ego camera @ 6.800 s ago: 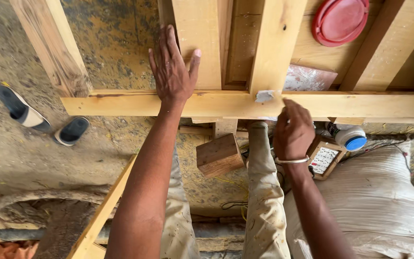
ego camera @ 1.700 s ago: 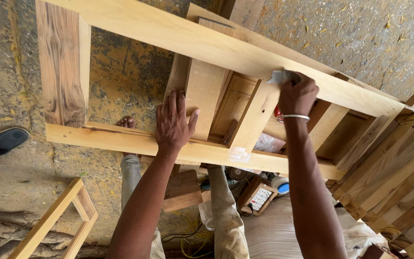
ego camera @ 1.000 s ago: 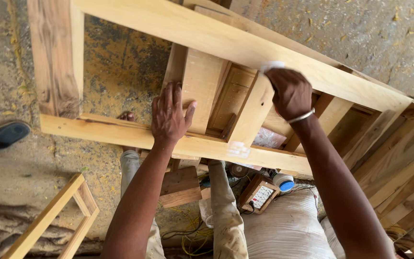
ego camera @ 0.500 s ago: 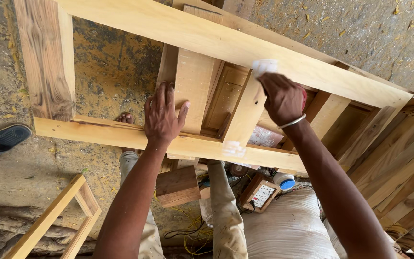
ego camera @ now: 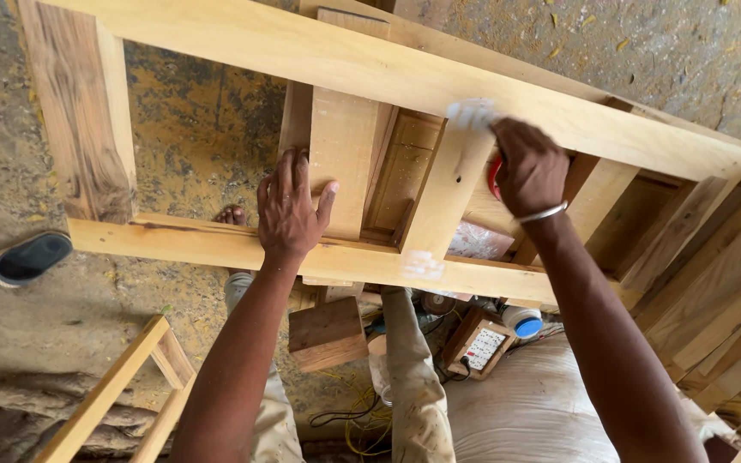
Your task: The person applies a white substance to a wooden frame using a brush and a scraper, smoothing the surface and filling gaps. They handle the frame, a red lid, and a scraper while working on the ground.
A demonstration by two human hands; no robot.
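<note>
A pale wooden frame [ego camera: 216, 244] made of long rails and short uprights lies across the view at waist height. My left hand [ego camera: 289, 206] rests flat on its near rail, fingers spread against a short upright. My right hand [ego camera: 529, 167] is closed on a small whitish pad [ego camera: 472, 114], blurred, pressed where a short upright [ego camera: 443, 193] meets the far rail [ego camera: 370, 64]. A whitish smear [ego camera: 424, 264] marks the joint at that upright's near end. My legs show below the frame.
A wooden block [ego camera: 328, 333] and a small box with a socket panel [ego camera: 479, 343] sit on the floor beside a white sack [ego camera: 533, 411]. A dark sandal [ego camera: 23, 257] lies at left. A smaller frame [ego camera: 113, 390] leans low left. Stacked timber [ego camera: 731, 291] at right.
The view has swung from the near rail up over the whole frame. My right hand rose from the near rail to the far joint and keeps rubbing there; my left hand stays on the near rail.
</note>
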